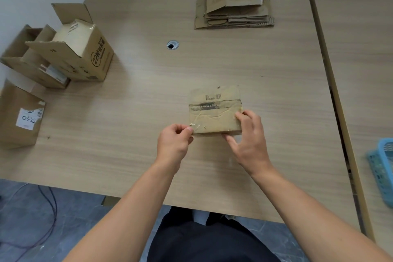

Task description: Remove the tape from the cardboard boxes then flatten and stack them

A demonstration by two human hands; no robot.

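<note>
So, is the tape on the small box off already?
Still on: shiny tape covers the small box; the left hand pinches a tape corner, the right hand holds the box.

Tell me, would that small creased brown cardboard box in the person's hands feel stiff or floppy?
Probably light: the right hand steadies the small brown cardboard box by one edge. Likely bendy rather than stiff; its face is creased. The glossy clear tape the left hand pinches may feel slippery.
</note>
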